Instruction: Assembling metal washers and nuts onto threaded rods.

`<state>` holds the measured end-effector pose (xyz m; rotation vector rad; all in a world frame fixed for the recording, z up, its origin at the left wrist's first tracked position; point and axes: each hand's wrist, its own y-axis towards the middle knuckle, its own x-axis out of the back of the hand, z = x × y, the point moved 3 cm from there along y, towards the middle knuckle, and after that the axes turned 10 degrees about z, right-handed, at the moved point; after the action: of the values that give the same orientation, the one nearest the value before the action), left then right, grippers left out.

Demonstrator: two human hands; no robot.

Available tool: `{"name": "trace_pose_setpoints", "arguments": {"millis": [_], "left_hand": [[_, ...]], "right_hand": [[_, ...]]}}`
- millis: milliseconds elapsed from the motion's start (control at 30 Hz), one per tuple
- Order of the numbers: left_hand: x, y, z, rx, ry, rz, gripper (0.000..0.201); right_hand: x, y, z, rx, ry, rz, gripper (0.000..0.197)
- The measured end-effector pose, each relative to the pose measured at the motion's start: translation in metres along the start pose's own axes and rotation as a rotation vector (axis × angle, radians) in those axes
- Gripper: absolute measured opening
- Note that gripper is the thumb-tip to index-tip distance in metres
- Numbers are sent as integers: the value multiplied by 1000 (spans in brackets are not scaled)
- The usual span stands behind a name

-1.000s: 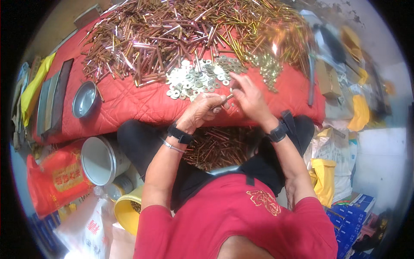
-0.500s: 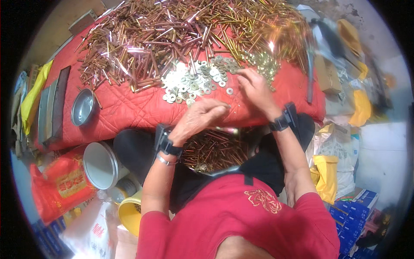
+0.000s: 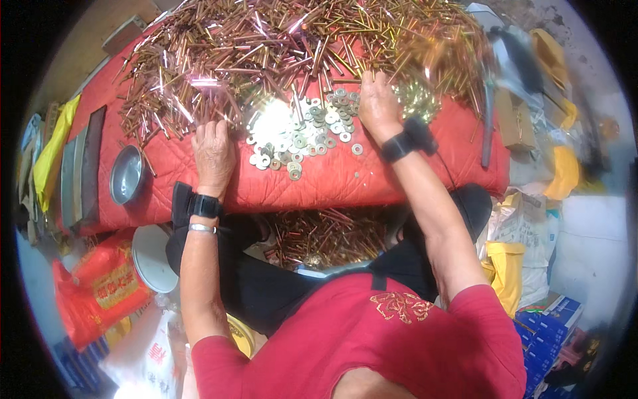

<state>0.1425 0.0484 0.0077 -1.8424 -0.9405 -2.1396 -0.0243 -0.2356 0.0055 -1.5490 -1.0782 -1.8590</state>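
My left hand (image 3: 214, 158) lies palm down on the red quilted cover, its slightly spread fingers touching the near-left edge of a broad heap of copper-coloured metal rods (image 3: 252, 46). My right hand (image 3: 379, 110) reaches to the near edge of the same heap, fingers stretched forward and a little apart. I see nothing held in either hand, though the fingertips are partly lost among the rods. Between the hands lies a spread of flat silver washers (image 3: 299, 141). Just right of my right hand is a blurred pile of small yellowish metal parts (image 3: 420, 101).
The red cover (image 3: 319, 183) drapes a low work surface. A metal bowl (image 3: 127, 174) sits at its left. More rods fill a container (image 3: 325, 239) between my legs. A white bucket lid (image 3: 154, 258) and red bag (image 3: 103, 286) are lower left; blue boxes (image 3: 548, 339) lower right.
My left hand has moved left and forward from in front of the washers to the rods. My right hand has shifted forward and slightly left to the heap's edge.
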Motion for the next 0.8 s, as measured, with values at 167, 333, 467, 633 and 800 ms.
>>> {"name": "trace_pose_setpoints", "arguments": {"millis": [167,333,467,633,800], "left_hand": [[-5,4,-1,-49,46,-85,12],[-12,8,3,36,-42,-45,15],[-3,18,-17,304,-546,23,29],[-19,12,-36,591,-1857,209,22],[-26,6,-69,569,-2615,254,21]], "right_hand": [[15,-3,-17,118,30,-74,16],[35,-13,-43,66,43,61,13],[33,-28,-79,188,125,44,12],[43,-60,-73,139,137,115,20],[74,-70,-52,62,281,-2,22]]}}
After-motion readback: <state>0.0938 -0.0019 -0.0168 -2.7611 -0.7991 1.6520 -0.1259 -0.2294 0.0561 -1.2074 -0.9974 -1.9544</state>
